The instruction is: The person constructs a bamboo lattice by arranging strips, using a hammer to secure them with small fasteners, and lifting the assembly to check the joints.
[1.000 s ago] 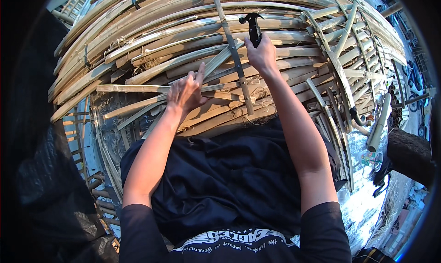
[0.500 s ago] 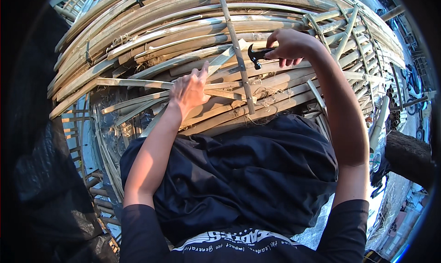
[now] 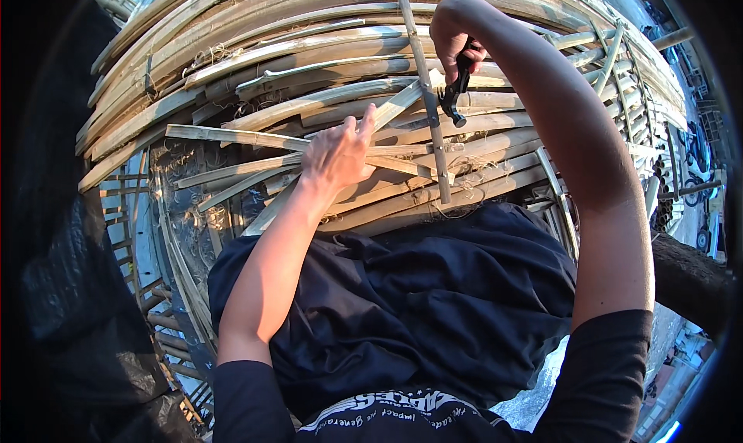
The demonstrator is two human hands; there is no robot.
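Note:
My right hand (image 3: 455, 46) is closed around a black claw hammer (image 3: 458, 91), raised over the bamboo with its head hanging down. Just left of the hammer stands a narrow crosspiece (image 3: 430, 106) with nail-like dark spots, lying across the long strips. My left hand (image 3: 338, 150) rests on several split bamboo strips (image 3: 398, 102) where they come together, its fingers closed over them and the index finger pointing up along one. Parts of these strips are hidden under the hand.
Long bamboo poles (image 3: 309, 44) lie stacked across the far side. At right a bamboo lattice (image 3: 607, 60) is tied over more poles. A dark log (image 3: 689, 280) juts in at the right, and black sheeting (image 3: 70, 288) hangs at left. Dark cloth (image 3: 387, 288) covers my lap.
My right hand has lifted farther away, and the hammer has swung so its handle stands more upright. My left hand stays on the strips; the whole view has shifted slightly.

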